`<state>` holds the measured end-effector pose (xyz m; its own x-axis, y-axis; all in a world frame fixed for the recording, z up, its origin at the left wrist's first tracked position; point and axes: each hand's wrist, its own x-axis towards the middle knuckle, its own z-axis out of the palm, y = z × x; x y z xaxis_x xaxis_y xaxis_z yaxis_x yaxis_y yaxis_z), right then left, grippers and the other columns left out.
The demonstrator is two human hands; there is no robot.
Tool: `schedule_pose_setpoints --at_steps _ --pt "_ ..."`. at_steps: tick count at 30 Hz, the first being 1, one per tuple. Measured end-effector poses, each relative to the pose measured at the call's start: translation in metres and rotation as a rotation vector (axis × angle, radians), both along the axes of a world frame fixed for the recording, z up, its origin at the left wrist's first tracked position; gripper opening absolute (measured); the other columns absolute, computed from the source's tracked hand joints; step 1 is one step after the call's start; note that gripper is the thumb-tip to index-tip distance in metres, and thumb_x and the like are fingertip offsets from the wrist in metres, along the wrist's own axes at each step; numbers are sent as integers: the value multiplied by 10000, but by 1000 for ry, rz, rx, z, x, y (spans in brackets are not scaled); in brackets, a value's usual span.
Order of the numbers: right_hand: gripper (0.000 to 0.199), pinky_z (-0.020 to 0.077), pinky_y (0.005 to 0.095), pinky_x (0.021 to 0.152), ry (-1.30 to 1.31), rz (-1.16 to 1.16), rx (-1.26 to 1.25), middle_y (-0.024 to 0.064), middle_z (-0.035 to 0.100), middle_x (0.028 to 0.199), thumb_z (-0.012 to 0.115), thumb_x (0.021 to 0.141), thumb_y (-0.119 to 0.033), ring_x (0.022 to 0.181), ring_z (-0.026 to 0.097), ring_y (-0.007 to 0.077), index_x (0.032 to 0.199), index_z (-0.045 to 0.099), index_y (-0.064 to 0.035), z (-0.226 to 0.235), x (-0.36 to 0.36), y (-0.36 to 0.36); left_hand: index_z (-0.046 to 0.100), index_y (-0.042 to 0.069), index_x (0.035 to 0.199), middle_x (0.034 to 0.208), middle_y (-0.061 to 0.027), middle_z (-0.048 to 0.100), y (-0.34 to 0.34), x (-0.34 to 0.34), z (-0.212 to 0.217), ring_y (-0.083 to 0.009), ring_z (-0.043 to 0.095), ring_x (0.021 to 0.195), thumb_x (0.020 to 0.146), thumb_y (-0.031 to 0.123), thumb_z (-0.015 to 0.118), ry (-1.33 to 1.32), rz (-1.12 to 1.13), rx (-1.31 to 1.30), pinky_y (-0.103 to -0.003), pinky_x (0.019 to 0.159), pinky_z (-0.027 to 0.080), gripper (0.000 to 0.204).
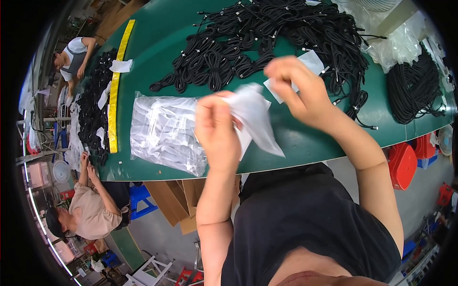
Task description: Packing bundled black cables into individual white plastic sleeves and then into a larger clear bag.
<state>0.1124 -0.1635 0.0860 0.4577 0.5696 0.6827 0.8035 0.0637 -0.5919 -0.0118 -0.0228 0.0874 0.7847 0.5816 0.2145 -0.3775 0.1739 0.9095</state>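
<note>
My left hand is closed on a thin white translucent bag, which hangs down to the right of the fingers and is blurred by motion. Up and to the right, my right hand is raised with bent fingers, too smeared to show whether anything is in them. Behind it lies a white sheet on the green table. A clear plastic pack of folded white bags rests just left of my left hand. Beyond both hands spreads a heap of coiled black cables with metal plugs.
At the right lies a large bundle of black cable, below crumpled clear plastic. A yellow strip crosses the table's left part, with more black cables past it. Two people work there. Red stools stand at right.
</note>
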Motion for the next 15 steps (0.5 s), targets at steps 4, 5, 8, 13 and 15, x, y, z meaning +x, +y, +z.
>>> schedule_pose_setpoints --at_steps 4,5,8,13,15 --pt "295 441 355 790 -210 -239 -276 94 572 1018 614 779 -50 935 543 258 1071 576 -31 -39 44 25 491 17 943 855 -79 575 51 15 3 -130 544 666 947 114 476 -170 137 -52 -275 606 471 98" --pt "301 413 371 832 -370 -303 -401 82 575 1010 621 767 -76 1002 518 259 1064 591 -42 -51 53 29 487 5 945 843 -83 574 62 17 2 -137 550 672 948 113 474 -155 231 -24 -279 627 476 109" --pt "376 369 370 880 -572 -248 -546 68 558 976 601 725 -63 1016 484 245 1101 597 -55 -82 72 39 476 -16 970 866 -101 570 84 25 -10 -154 558 696 949 106 470 -84 392 -11 -287 665 480 124" --pt "443 358 386 922 -470 -220 -617 95 517 970 640 714 -65 1006 475 270 1149 561 -47 -82 74 43 440 -13 1111 1022 -122 503 57 23 -13 -146 527 773 906 92 545 158 780 309 -242 719 435 253" --pt "436 362 384 914 -472 -204 -633 95 508 959 645 721 -75 980 481 267 1149 563 -49 -76 72 38 493 6 1078 874 -65 531 36 20 -19 -119 515 711 872 78 593 136 694 521 -236 638 428 241"
